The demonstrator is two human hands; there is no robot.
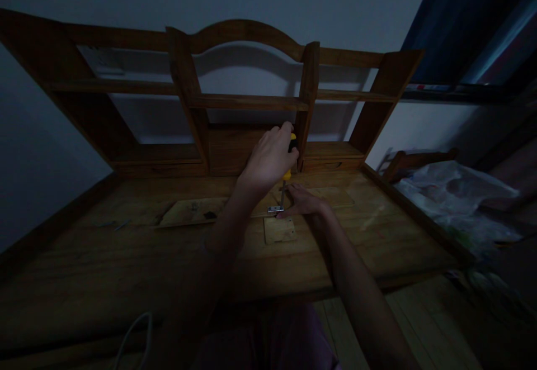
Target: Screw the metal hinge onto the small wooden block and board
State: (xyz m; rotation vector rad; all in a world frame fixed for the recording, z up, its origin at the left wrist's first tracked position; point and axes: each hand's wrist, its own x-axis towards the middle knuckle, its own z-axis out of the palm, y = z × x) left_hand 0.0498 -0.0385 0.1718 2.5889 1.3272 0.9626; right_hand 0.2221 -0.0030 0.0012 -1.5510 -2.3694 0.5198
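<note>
High over the desk, my left hand is closed around the handle of a yellow-and-black screwdriver. Its shaft points down, the tip at a small metal bracket on a long, thin wooden board. My right hand lies low across that board, thumb by the bracket and fingers towards the far edge, gripping it against the desk. Just on the near side of the bracket is a small square wooden piece. My left forearm hides part of the board, and any screw under the tip is too small to make out.
The wooden desk carries a shelf unit along its back edge. Small metal bits lie at the left. A plastic bag stands beyond the right edge, and a white cable loops at the front left.
</note>
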